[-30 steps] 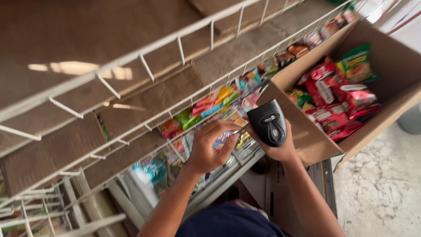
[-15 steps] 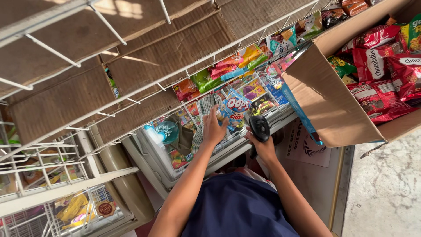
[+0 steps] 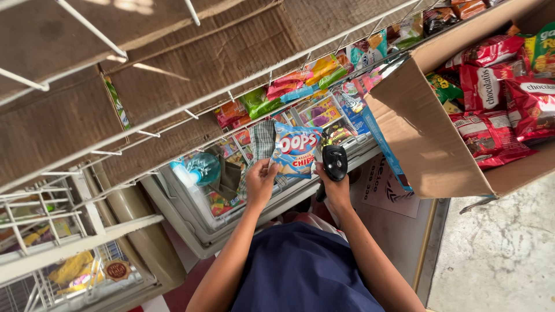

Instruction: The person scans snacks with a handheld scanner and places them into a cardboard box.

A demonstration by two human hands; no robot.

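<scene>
Blue chip bag (image 3: 296, 151) pinched by left hand (image 3: 261, 180) fingers at lower left corner. Right hand (image 3: 330, 184) fingers wrapped around black scanner (image 3: 335, 162), just right of bag. Cardboard box (image 3: 428, 138) far right.

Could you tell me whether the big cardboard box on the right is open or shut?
Open: the brown cardboard box has its flap folded outward, and red snack packets show inside.
</scene>
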